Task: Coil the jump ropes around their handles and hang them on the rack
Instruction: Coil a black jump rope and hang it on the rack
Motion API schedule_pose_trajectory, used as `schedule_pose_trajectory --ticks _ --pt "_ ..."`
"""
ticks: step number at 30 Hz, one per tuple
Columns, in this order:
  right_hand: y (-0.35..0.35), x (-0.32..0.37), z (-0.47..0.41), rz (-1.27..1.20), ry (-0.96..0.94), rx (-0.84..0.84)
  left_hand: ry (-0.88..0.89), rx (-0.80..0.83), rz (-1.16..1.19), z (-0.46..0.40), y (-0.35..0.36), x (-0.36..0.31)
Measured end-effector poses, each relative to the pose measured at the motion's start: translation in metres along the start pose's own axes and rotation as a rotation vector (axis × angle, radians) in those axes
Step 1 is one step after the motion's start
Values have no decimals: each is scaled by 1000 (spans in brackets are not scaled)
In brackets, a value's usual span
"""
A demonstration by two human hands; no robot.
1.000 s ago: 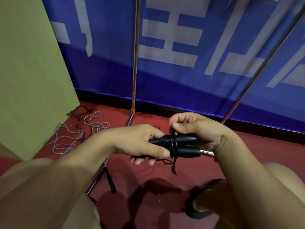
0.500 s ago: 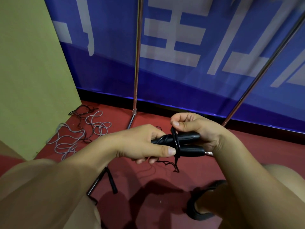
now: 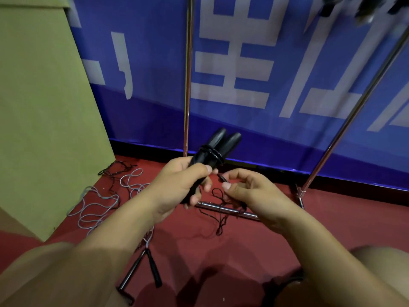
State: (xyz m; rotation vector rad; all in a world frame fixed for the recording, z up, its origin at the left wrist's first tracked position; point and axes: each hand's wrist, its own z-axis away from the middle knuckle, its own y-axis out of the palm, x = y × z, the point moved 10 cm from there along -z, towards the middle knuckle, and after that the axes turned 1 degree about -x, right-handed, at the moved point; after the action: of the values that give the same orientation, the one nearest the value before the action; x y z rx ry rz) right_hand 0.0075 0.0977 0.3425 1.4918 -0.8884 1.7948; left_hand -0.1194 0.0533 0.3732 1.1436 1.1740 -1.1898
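My left hand (image 3: 184, 185) grips two black jump-rope handles (image 3: 218, 146) held side by side, tips pointing up and away, with black rope wound around their middle. My right hand (image 3: 250, 191) is just right of them, its fingers pinching the thin loose end of the black rope (image 3: 218, 196), which dangles in loops below. The metal rack (image 3: 187, 85) stands just behind, with a vertical pole, a slanted pole (image 3: 358, 107) and a base bar (image 3: 223, 209) on the floor. Dark things hang at the top right (image 3: 363, 9), blurred.
A grey rope (image 3: 97, 204) and a black rope (image 3: 117, 171) lie tangled on the red floor at left, next to a green panel (image 3: 44, 107). A black handle (image 3: 153, 270) lies by a rack foot. A blue banner wall stands behind. My knees fill the lower corners.
The handles turned from lying sideways between both hands to pointing up in my left hand. My right hand let go of them and now pinches the loose rope end. The view rose.
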Motion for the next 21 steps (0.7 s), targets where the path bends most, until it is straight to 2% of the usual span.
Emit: schedule_pose_trajectory --ticks 3,7,12,17,21 --pt "-6 10 2 81 -61 -98 10 -70 -44 -5 -10 0" --pt "-12 21 8 326 -161 -209 -2 -132 -152 -10 -24 5" --pt "-12 24 12 630 -172 -229 -12 -216 -243 -11 -34 9" --pt "-15 22 13 697 -103 -284 96 -392 -668 -11 -53 -5" --pt "-17 23 17 774 -88 -277 117 -445 -836 -11 -55 -8"
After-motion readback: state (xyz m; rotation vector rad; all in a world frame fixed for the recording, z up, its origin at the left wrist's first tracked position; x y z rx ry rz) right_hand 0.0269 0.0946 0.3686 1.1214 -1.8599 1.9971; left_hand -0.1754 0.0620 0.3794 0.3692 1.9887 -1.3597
